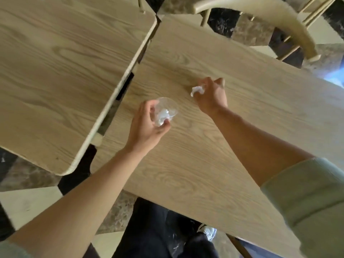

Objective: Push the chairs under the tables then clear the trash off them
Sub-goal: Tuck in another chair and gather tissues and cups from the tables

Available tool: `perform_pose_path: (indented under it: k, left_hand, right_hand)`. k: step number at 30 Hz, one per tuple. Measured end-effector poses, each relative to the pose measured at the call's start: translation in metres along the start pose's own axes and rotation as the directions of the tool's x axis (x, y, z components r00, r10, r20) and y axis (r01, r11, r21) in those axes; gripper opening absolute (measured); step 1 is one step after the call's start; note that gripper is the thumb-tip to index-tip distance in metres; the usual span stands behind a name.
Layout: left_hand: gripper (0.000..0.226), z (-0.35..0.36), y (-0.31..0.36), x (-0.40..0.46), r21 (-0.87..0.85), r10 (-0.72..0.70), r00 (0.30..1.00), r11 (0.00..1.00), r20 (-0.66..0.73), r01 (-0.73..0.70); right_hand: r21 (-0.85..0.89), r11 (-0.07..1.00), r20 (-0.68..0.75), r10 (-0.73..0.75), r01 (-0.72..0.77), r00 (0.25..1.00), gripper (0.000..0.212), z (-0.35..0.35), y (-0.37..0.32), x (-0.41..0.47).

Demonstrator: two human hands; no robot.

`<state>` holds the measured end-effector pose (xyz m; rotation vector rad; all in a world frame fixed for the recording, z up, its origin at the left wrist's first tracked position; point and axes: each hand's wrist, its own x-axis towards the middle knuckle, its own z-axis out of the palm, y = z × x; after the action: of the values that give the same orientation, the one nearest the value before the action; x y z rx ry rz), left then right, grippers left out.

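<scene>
My left hand (147, 125) grips a clear plastic cup (168, 107) with white crumpled paper (163, 115) inside it, held just above the right wooden table (204, 164). To its right, my right hand (212, 94) is closed around a crumpled white tissue (197, 90) at the table surface. A second wooden table (55, 71) stands to the left, separated by a narrow gap. A light wooden chair (279, 17) with a curved back sits at the far side of the right table, at the top right.
Dark and light marble floor tiles (28, 175) show between and below the tables. My dark trousers (154, 229) and a shoe (208, 231) are at the bottom centre. A thin chair spindle (141, 4) shows at the top, behind the left table.
</scene>
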<state>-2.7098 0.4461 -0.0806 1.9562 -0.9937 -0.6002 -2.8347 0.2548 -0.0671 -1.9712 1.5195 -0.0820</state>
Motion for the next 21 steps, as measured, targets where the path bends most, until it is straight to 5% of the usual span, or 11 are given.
perform_pose_path:
  k: [3, 5, 8, 10, 15, 21]
  left_hand:
    - [0.056, -0.010, -0.009, 0.014, -0.053, -0.015, 0.998, 0.998, 0.054, 0.018]
    - [0.055, -0.017, -0.010, 0.013, -0.072, -0.014, 0.997, 0.997, 0.079, 0.019]
    - [0.058, -0.028, -0.010, -0.002, -0.036, -0.008, 0.996, 0.999, 0.089, 0.012]
    - [0.062, -0.041, -0.007, -0.019, -0.009, -0.008, 0.996, 1.000, 0.085, 0.009]
    - [0.064, -0.086, 0.002, -0.081, 0.022, -0.049, 0.998, 0.999, 0.025, 0.049]
    - [0.056, -0.152, -0.021, -0.158, -0.025, -0.198, 0.951, 0.980, -0.235, 0.198]
  right_hand:
    - [0.094, 0.993, -0.042, 0.070, -0.065, 0.997, 0.006, 0.010, -0.015, -0.008]
    - [0.296, 0.955, -0.027, 0.035, -0.025, 0.999, 0.006, 0.008, -0.033, -0.030]
    - [0.400, 0.902, -0.042, -0.160, 0.164, 0.986, 0.012, -0.007, -0.062, -0.068]
    - [0.285, 0.922, 0.083, -0.295, 0.261, 0.952, 0.011, -0.010, -0.079, -0.085]
    - [-0.062, 0.818, 0.476, -0.479, 0.571, 0.738, 0.013, 0.004, -0.129, -0.128]
    - [-0.004, 0.681, 0.685, -0.531, 0.733, 0.498, 0.034, 0.041, -0.202, -0.197]
